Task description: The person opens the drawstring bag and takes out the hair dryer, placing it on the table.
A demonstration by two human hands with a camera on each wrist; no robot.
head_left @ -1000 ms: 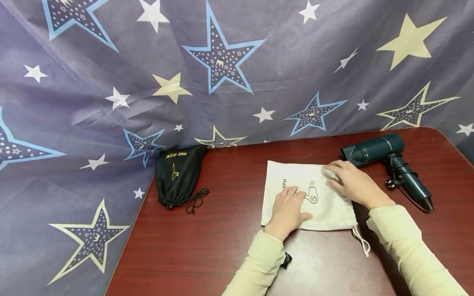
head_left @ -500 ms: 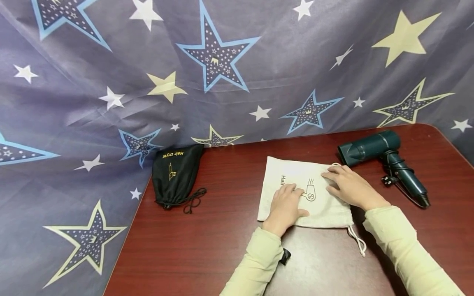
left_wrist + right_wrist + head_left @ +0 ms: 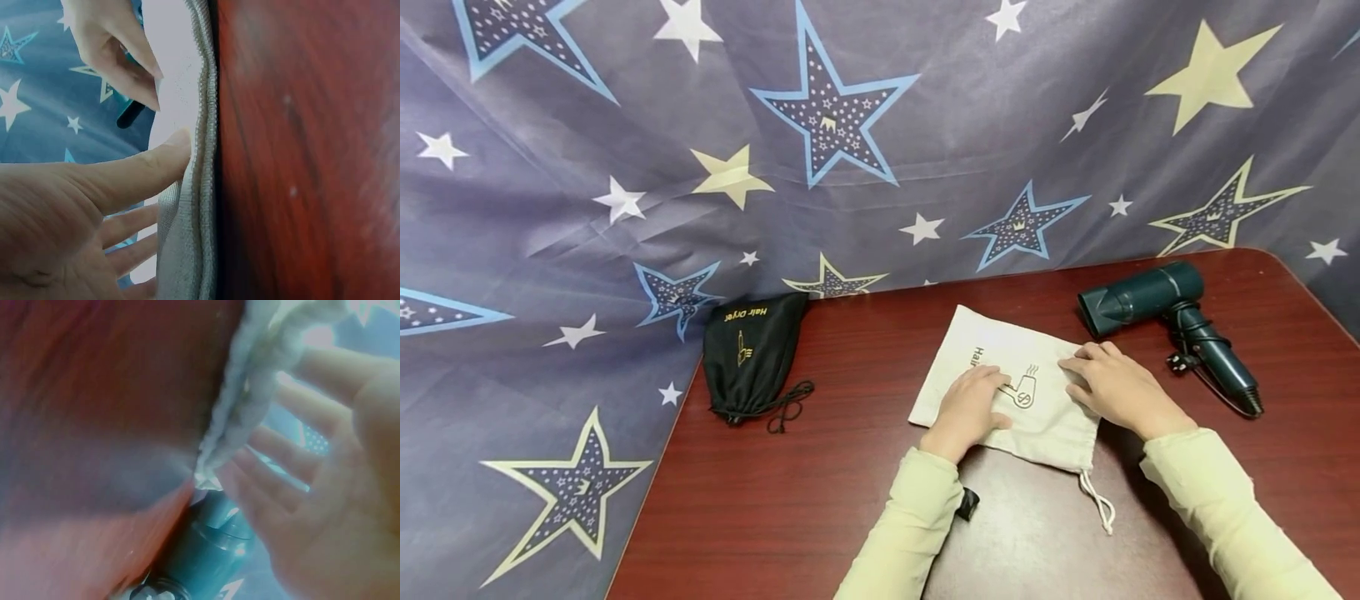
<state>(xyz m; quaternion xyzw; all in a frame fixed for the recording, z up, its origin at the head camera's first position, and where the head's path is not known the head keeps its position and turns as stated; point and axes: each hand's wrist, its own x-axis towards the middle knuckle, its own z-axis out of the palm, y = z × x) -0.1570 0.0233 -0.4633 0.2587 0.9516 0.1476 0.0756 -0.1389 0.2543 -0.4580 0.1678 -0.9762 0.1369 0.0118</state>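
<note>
A white cloth drawstring bag (image 3: 1047,404) printed with a hair dryer outline lies flat and turned at an angle on the table. My left hand (image 3: 967,412) rests on its left half with fingers spread, covering part of the lettering. In the left wrist view, the thumb (image 3: 147,175) presses near the stitched edge of the bag. The fingers of my right hand (image 3: 1120,383) lie extended on the bag's right side, by the gathered mouth. From that end a white cord (image 3: 1097,504) trails onto the table.
A dark green hair dryer (image 3: 1146,300), its cable wound round the handle, lies beyond my right hand. At the far left a black "Hair Dryer" pouch (image 3: 752,354) leans against the star-patterned curtain (image 3: 850,217). The reddish-brown table (image 3: 737,508) ends at that curtain.
The white bag has turned clockwise under both hands, its printed end swinging up and its cord end coming nearer. The whole view has shifted slightly.
</note>
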